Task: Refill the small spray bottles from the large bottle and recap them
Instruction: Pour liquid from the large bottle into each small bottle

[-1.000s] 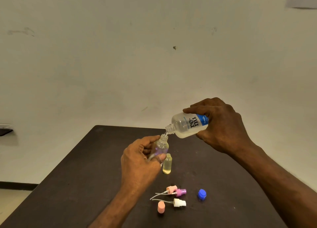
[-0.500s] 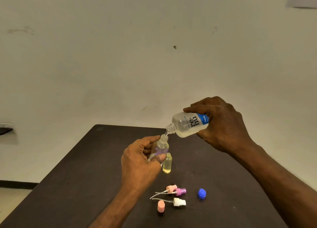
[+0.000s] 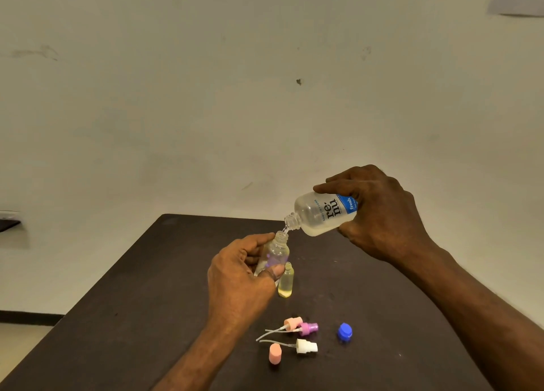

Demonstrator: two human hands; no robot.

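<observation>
The right hand (image 3: 385,214) grips the tilted large bottle (image 3: 322,214), its mouth just above the small bottle (image 3: 275,252) held by the left hand's (image 3: 238,281) fingers over the surface (image 3: 132,317). Pouring is underway; next calls for levelling the bottle before overflow, then fitting a spray cap (image 3: 306,346).

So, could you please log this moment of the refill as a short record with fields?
left hand: left hand grips the clear small bottle, uncapped, tilted
right hand: right hand holds the large bottle tipped, mouth just above the small bottle's neck
pour: thin stream visible between the two mouths
standing by: yellow small bottle, upright, uncapped, on the dark table
loose parts: peach spray head, purple spray head, white spray head, peach cap, blue cap
</observation>
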